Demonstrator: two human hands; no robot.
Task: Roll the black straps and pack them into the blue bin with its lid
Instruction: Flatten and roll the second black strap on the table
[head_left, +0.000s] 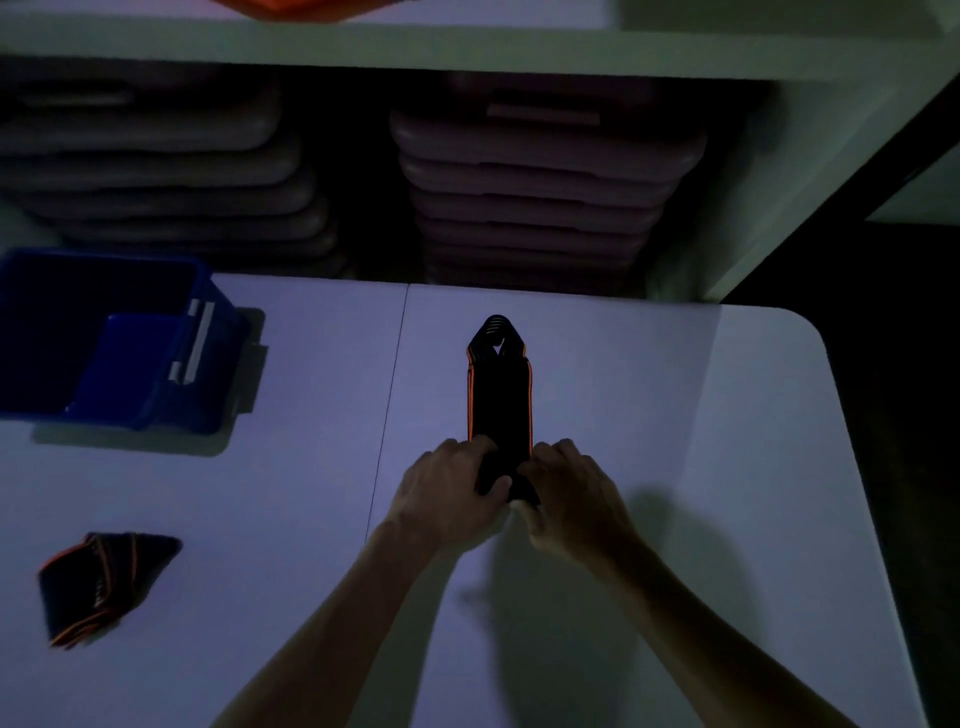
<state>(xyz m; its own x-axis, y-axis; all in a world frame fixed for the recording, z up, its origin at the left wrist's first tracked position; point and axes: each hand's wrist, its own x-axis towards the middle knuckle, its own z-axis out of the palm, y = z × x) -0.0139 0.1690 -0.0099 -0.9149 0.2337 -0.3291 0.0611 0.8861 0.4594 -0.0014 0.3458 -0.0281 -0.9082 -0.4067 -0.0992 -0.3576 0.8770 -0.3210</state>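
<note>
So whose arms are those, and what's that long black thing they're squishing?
Those arms belong to a person wearing a camera on their head, so you look down as they do. On the white table lies a black strap with orange edges. The left hand and right hand both grip its near end, rolling it up. At far left sits the blue bin, a flat blue piece, probably its lid, leaning inside. Another strap waits, folded, near the left edge. Dark stacked trays sit on a shelf behind.
</note>
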